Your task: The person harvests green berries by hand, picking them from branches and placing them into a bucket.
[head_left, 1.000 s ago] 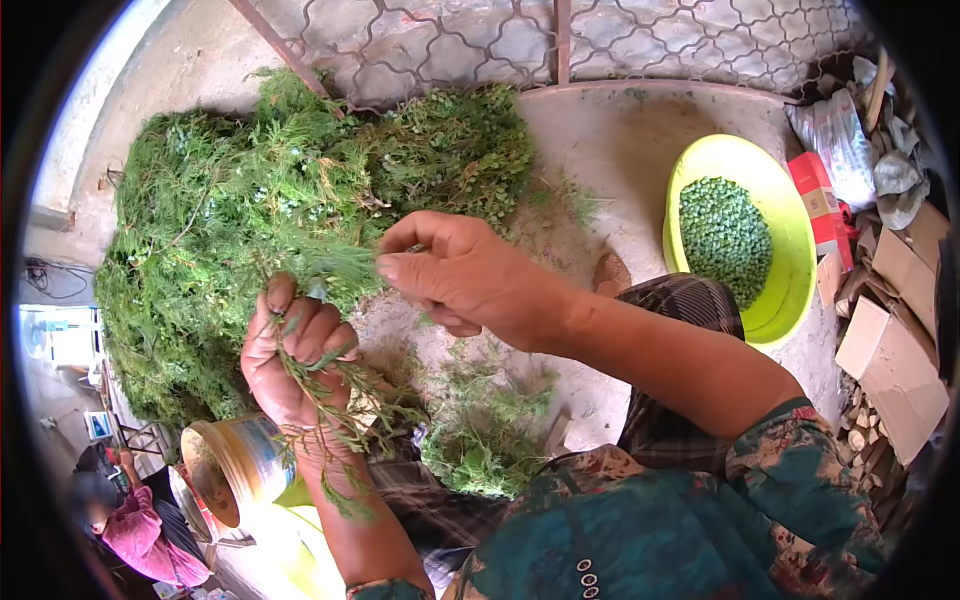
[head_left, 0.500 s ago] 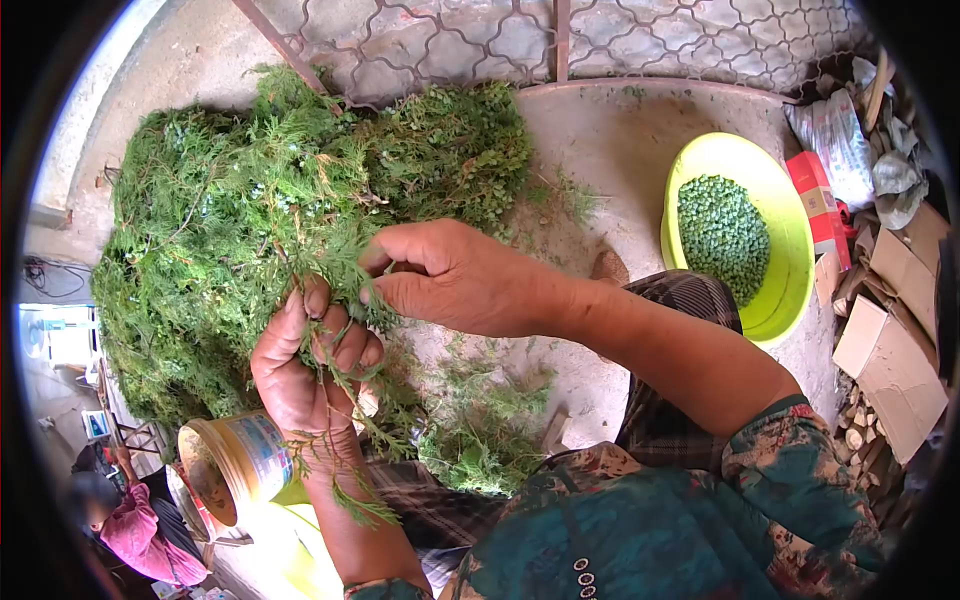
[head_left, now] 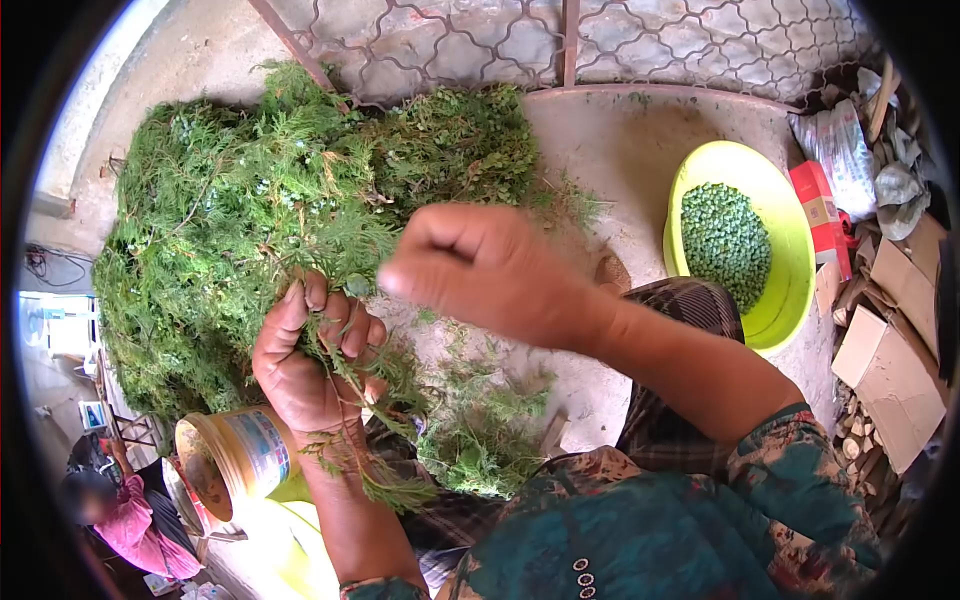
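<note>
My left hand (head_left: 315, 360) is closed round a green sprig (head_left: 345, 375), whose lower stems hang down over my wrist. To the right of it, my right hand (head_left: 480, 265) is curled and smeared by motion, thumb and fingers together and pointing left. Whether anything is between those fingers is hidden. Behind both hands spreads a large heap of green branches (head_left: 220, 230) with small pale berries. A smaller pile of sprigs (head_left: 480, 440) lies below, near my lap.
On the right, a yellow-green basin (head_left: 795, 290) holds green berries, beside a red box (head_left: 820, 215) and cardboard (head_left: 895, 370). A bucket (head_left: 235, 460) lies at lower left, near another person (head_left: 145, 530). Metal fencing (head_left: 680, 45) runs along the top.
My right hand has moved away from the sprig, slightly up and to the right. My left hand has stayed almost in place, while the hanging stems have shifted to the right.
</note>
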Available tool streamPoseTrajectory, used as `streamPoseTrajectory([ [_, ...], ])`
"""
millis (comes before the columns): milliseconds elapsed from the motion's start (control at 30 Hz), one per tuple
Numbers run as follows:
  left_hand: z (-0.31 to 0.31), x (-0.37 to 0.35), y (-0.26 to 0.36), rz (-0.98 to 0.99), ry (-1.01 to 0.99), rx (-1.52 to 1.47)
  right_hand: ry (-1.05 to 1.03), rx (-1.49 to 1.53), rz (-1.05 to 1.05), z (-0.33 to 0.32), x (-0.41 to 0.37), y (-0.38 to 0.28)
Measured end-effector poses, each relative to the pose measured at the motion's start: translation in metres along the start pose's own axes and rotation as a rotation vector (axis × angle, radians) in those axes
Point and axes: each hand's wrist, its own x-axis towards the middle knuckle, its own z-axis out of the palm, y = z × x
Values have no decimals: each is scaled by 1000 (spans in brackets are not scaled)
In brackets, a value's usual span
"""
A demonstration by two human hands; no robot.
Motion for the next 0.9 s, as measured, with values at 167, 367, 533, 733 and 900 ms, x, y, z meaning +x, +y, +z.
streamPoseTrajectory([
  [167,4,2,-7,12,53,-15,178,-581,-149,15,-5,5],
  [367,10,1,-11,-8,61,-2,89,-708,-242,10,2,7],
  [533,9,-4,-9,2,-112,-4,49,296,129,15,-2,-4],
  [733,-16,-1,-8,-28,-303,-229,-37,1142,293,-5,0,-6],
  [900,-16,0,-10,-89,-328,-344,89,743,274,-4,-1,-13],
])
